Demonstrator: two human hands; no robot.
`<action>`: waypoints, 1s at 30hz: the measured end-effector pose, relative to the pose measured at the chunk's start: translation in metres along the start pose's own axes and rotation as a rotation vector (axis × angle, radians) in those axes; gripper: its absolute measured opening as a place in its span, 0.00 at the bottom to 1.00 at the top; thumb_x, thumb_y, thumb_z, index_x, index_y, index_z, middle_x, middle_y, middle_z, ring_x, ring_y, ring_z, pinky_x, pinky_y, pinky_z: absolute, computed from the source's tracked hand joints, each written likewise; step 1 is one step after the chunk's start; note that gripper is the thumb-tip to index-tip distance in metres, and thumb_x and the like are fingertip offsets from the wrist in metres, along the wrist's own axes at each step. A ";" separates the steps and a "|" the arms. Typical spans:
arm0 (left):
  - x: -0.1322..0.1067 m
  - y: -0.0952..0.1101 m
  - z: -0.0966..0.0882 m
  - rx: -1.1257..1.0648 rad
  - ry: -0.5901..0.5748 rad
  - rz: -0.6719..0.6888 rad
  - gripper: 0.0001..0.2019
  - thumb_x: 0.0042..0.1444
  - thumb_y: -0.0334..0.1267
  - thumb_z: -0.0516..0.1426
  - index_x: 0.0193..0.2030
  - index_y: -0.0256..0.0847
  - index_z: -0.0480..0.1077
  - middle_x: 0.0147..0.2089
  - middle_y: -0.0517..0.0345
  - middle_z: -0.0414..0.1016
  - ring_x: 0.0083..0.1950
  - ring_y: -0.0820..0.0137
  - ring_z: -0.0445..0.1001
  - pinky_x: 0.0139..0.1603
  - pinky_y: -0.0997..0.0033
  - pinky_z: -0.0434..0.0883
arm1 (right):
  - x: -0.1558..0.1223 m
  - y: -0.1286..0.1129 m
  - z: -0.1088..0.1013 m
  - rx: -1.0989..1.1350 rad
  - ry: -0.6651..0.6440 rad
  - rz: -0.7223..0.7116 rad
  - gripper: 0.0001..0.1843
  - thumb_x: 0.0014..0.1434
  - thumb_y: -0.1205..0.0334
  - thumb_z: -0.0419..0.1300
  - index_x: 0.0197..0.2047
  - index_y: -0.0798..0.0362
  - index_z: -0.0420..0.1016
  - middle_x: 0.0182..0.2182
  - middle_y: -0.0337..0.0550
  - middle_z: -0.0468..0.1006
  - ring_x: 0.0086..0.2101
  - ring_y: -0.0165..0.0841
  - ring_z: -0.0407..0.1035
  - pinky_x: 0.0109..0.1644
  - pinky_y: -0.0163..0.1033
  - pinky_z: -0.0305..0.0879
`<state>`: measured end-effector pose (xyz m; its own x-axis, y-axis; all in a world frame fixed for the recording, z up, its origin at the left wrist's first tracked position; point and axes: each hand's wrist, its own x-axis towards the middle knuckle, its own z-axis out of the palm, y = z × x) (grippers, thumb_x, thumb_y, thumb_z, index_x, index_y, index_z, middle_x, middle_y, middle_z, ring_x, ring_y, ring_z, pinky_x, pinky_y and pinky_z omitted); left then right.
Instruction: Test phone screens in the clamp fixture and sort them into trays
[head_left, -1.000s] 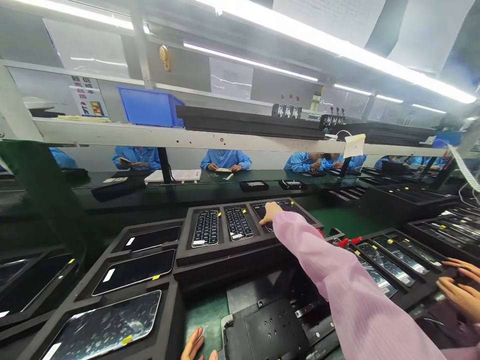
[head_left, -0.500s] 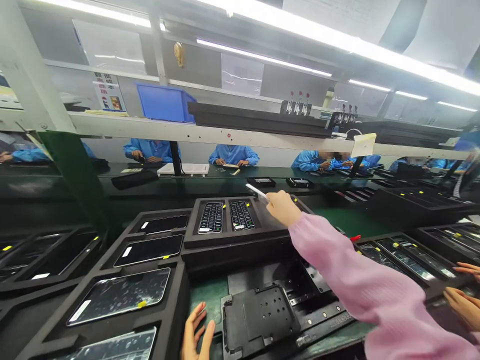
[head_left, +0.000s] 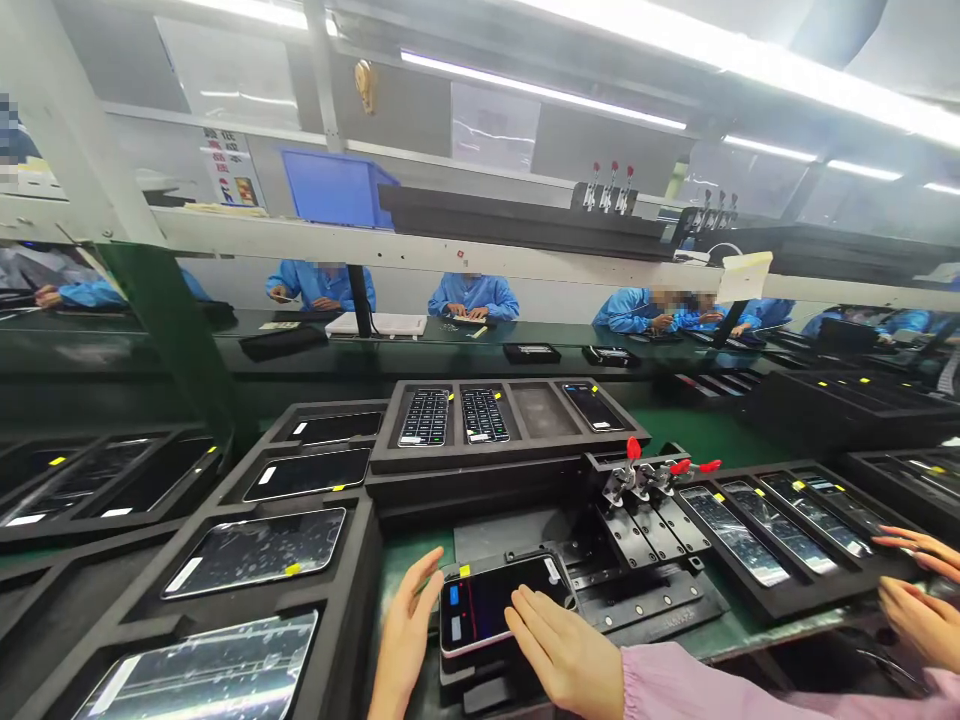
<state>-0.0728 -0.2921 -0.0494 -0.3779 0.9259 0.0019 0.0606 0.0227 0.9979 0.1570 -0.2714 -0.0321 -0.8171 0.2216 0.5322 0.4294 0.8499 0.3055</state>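
A smartphone (head_left: 491, 598) lies face up on the black fixture (head_left: 480, 690) in front of me, its screen lit in part, with a yellow tab and a white label. My right hand (head_left: 562, 650) rests with outstretched fingers over the phone's near right part; its thumb is hidden. Just left of the phone, my left hand (head_left: 411, 620) is open, fingers apart, holding nothing. Behind the fixture plate stand toggle clamps with red tips (head_left: 637, 470) on a rail.
A foam tray (head_left: 386, 455) ahead holds three phones and one vacant slot. To the left, another foam tray (head_left: 360, 560) holds several phones. A third tray (head_left: 787, 600) sits right, near a co-worker's hands (head_left: 919, 590). A shelf (head_left: 525, 258) crosses above; co-workers in blue sit beyond.
My right hand has come down from the far tray with the phone, which now lies on the fixture. A slot in that tray is now seen vacant. My left hand stays beside the fixture.
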 end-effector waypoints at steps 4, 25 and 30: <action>0.016 0.002 0.008 0.118 -0.120 0.018 0.20 0.53 0.51 0.53 0.47 0.41 0.72 0.51 0.52 0.74 0.54 0.61 0.68 0.56 0.61 0.63 | -0.013 -0.002 0.009 -0.040 -0.018 0.073 0.18 0.59 0.71 0.47 0.51 0.62 0.68 0.49 0.53 0.71 0.51 0.39 0.63 0.50 0.39 0.69; 0.017 0.026 0.056 0.319 -0.383 0.307 0.13 0.57 0.46 0.49 0.27 0.45 0.68 0.49 0.54 0.73 0.57 0.60 0.65 0.54 0.63 0.62 | -0.005 0.067 -0.071 0.268 0.256 0.430 0.24 0.60 0.70 0.48 0.59 0.53 0.58 0.54 0.46 0.65 0.55 0.36 0.59 0.57 0.44 0.62; 0.015 0.035 0.090 0.294 -0.552 0.365 0.13 0.58 0.44 0.48 0.28 0.45 0.68 0.52 0.54 0.69 0.60 0.63 0.61 0.55 0.66 0.61 | 0.014 0.137 -0.092 0.127 0.385 0.774 0.20 0.63 0.61 0.46 0.57 0.54 0.62 0.56 0.48 0.61 0.56 0.39 0.56 0.59 0.51 0.56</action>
<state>0.0067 -0.2438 -0.0206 0.2313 0.9474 0.2214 0.3687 -0.2959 0.8812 0.2401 -0.1962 0.0895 -0.1172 0.6012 0.7905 0.7453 0.5793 -0.3301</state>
